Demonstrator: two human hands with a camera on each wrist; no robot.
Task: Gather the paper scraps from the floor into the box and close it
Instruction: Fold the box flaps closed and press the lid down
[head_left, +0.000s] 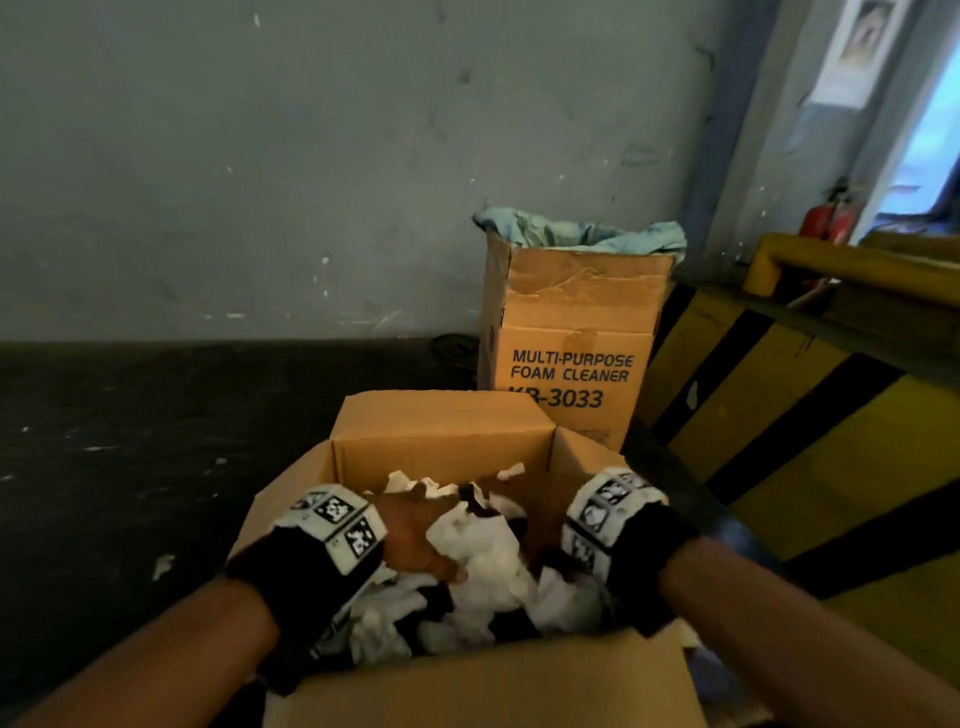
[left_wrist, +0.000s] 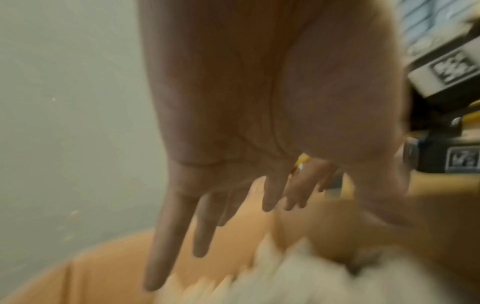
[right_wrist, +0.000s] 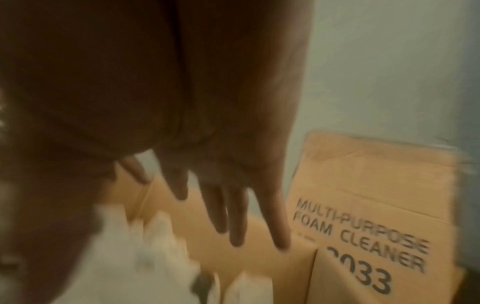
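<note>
Head view: paper scraps (head_left: 483, 561) under both hands' fingers (left_wrist: 200, 226).

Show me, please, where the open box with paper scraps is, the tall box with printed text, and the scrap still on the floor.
open box (head_left: 441, 431): head view, inner face of far wall.
tall box (head_left: 576, 306): head view, front face above the text.
floor scrap (head_left: 162, 565): head view, its middle, left of the open box.

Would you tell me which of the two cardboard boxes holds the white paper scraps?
The near, unprinted box under both hands; the printed box behind holds a blue-green liner.
</note>
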